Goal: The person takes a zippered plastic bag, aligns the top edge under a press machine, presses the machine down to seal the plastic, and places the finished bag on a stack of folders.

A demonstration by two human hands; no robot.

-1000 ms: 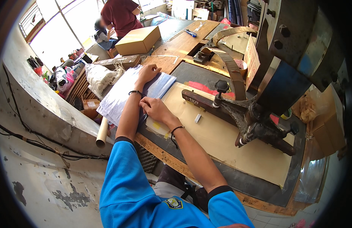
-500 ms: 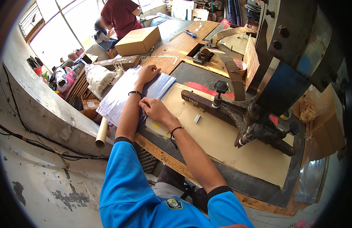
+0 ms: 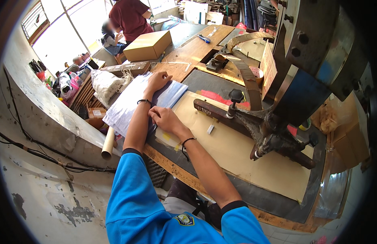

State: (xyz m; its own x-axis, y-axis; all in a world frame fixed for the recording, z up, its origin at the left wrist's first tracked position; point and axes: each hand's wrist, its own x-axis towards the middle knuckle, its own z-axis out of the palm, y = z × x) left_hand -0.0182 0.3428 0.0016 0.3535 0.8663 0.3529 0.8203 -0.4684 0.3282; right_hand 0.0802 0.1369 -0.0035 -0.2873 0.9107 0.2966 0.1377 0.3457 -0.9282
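Note:
A stack of thin, pale blue-white sheets lies at the table's left edge; I cannot tell whether they are cloth or plastic. My left hand rests on top of it with bent fingers, their tips hidden against the sheets. My right hand is curled closed beside my left forearm, at the stack's near right edge. Whatever its fingers hold, if anything, is hidden. To the right, a large tan sheet lies flat on the dark table mat, with a small white-grey block on it.
A heavy metal clamp arm with black knobs reaches over the tan sheet. Behind are a closed cardboard box, a blue cutter and a white bundle. A cardboard tube juts below the stack. Another person stands far back.
Both hands stay in nearly the same place and pose. The view has shifted very slightly.

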